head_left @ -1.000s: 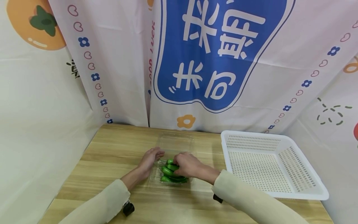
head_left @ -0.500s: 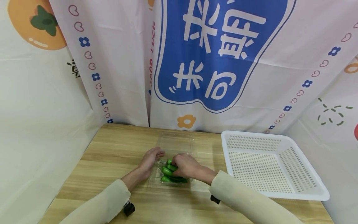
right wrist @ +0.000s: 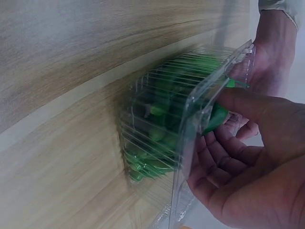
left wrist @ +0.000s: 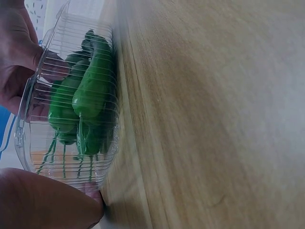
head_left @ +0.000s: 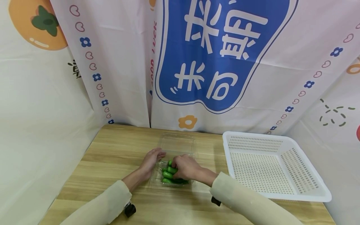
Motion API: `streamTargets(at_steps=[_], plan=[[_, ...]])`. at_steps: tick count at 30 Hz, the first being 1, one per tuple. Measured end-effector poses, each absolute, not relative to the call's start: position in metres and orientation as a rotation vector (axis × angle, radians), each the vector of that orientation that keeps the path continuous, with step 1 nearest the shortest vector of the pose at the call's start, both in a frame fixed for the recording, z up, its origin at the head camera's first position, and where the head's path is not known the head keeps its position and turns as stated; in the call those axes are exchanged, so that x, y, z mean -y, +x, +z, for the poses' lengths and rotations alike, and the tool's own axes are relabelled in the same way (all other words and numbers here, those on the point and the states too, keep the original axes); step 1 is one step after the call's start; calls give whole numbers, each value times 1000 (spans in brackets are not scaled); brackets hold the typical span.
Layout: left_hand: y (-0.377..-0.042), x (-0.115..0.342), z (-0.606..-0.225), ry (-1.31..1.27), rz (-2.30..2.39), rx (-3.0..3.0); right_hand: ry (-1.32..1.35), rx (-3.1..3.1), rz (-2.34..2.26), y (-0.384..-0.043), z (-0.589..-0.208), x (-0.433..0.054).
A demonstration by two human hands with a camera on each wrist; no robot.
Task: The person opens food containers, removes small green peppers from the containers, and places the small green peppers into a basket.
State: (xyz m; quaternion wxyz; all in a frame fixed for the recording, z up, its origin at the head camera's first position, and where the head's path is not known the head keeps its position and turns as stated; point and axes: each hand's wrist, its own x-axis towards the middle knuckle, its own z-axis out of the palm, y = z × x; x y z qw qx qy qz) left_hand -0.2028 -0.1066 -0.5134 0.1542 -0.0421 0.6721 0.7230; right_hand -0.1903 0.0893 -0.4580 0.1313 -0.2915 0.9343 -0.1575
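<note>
Green chili peppers (left wrist: 90,90) with long thin stems lie in a clear plastic clamshell box (left wrist: 28,119), its lid (head_left: 177,143) folded back away from me. My right hand (head_left: 185,167) reaches into the box from the right. In the right wrist view its thumb and fingers close round a green chili pepper (right wrist: 217,118) at the rim. At the box's left side, my left hand (head_left: 149,164) rests against the wall with its fingers extended. The left wrist view shows its thumb (left wrist: 47,198) beside the stem end of the peppers.
To the right, a white perforated plastic basket (head_left: 306,197) stands on the wooden table (head_left: 112,150). Printed white cloth (head_left: 126,93) hangs behind the table and at both sides.
My right hand has shifted slightly left within the box, and the peppers under its fingers have moved a little. My left hand has stayed at the box's side.
</note>
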Motion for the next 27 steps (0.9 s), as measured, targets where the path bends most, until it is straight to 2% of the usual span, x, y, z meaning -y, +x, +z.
streamTargets(at_steps=[27], plan=[[-202, 107, -512, -120, 2068, -1939, -959, -2640, -559, -191, -450, -94]])
